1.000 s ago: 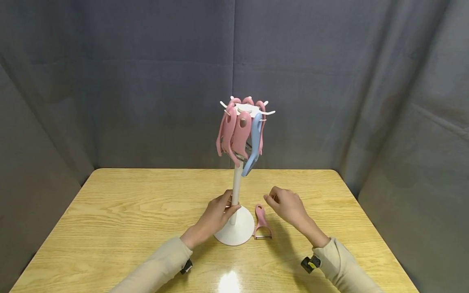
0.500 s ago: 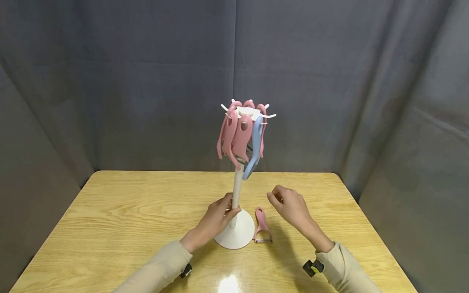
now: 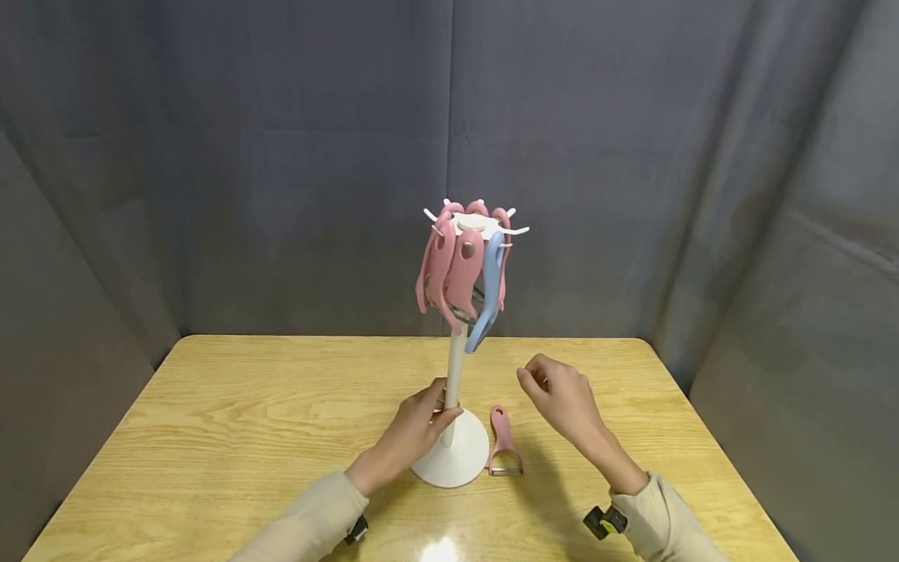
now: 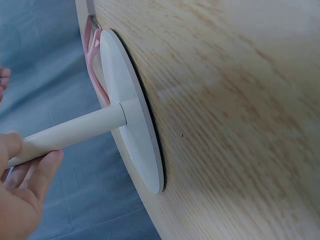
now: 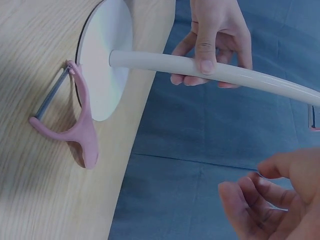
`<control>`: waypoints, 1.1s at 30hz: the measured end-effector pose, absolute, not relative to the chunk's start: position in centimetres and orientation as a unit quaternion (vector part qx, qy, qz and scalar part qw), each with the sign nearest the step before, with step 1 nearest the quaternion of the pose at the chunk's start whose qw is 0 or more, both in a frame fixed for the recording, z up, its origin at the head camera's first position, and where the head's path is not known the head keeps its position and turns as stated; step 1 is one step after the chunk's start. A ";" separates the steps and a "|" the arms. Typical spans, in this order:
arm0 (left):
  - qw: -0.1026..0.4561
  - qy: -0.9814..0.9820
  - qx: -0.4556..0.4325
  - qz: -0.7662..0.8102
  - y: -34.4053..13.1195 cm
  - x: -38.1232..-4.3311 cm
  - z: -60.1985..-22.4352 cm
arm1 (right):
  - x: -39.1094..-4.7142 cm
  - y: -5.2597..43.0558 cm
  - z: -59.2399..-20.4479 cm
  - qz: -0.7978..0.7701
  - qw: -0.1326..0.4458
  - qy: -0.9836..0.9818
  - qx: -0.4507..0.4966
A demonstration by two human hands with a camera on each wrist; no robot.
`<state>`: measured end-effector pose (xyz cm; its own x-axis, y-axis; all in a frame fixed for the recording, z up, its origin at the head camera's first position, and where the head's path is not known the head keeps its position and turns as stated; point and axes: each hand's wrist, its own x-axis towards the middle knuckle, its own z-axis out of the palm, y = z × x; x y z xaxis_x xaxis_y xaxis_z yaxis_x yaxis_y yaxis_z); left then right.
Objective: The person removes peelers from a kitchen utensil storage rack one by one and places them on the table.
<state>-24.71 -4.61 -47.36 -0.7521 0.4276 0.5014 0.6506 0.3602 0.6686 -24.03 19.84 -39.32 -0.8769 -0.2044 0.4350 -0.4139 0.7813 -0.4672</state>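
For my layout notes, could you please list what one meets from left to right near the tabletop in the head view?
Left sleeve, left hand, stand's white base, loose pink peeler, right hand, right sleeve.

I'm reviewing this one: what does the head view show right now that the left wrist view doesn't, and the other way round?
Only head: the stand's hooked top, with a blue peeler and several pink peelers hanging from it, and both sleeves.

Only left wrist: a small dark speck on the tabletop.

Both: the left hand gripping the pole, the round base, the lone pink peeler beside it, and the right hand, mostly cropped in the wrist view.
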 end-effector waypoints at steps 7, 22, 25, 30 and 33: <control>0.122 -0.816 -0.330 -0.459 -4.6 -24.6 -47.4 | -23.9 20.1 -39.0 0.294 0.212 -0.916 0.174; 0.137 -0.811 -0.337 -0.458 -4.7 -24.8 -47.9 | -23.9 19.8 -38.5 0.302 0.250 -0.901 0.186; 0.133 -0.811 -0.336 -0.460 -4.7 -24.8 -47.8 | -23.8 19.8 -38.4 0.304 0.257 -0.897 0.190; 0.126 -0.812 -0.334 -0.462 -4.6 -24.7 -47.7 | -23.8 19.7 -38.2 0.310 0.265 -0.894 0.186; 0.126 -0.813 -0.333 -0.462 -4.6 -24.8 -47.6 | -23.9 19.7 -38.1 0.309 0.271 -0.893 0.184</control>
